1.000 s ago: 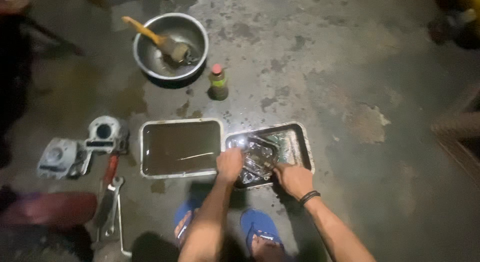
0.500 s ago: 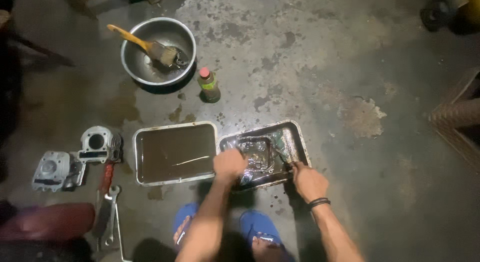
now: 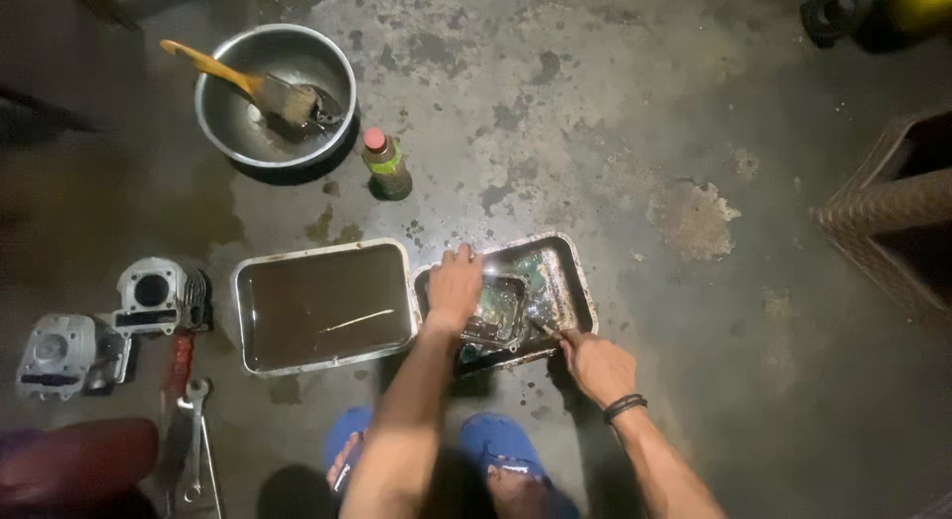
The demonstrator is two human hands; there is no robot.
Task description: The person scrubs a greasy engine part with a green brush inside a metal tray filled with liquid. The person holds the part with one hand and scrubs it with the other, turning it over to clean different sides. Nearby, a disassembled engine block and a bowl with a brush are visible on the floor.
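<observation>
Two metal trays lie side by side on the stained concrete floor (image 3: 615,113). The left hand (image 3: 454,289) rests palm down in the right-hand tray (image 3: 573,271), fingers spread flat over a small dark greasy part (image 3: 496,316) that sits in the shiny, oily film there; whether the fingers close on it cannot be told. The right hand (image 3: 598,365) sits at that tray's near right corner, fingers pinched together on a thin tool (image 3: 543,330) whose tip points into the tray toward the part, just right of the left hand.

Directly left of the left hand is the other tray (image 3: 322,306), a rectangular pan holding a smooth sheet of dark liquid and nothing else that shows. Beyond both hands, further off and to the left, stands one round steel bowl (image 3: 276,93) with one brush (image 3: 263,88) leaning in it, yellow handle over the rim, bristles down in a dark residue. One small bottle (image 3: 385,164) with a pink cap stands just beside the bowl, between it and the trays.

Well left of the left hand lie two grey engine cylinder parts (image 3: 109,326), close together, and nearer the person one spanner (image 3: 193,440) beside a red-handled tool (image 3: 178,355). Below the hands show two blue sandals (image 3: 501,445).
</observation>
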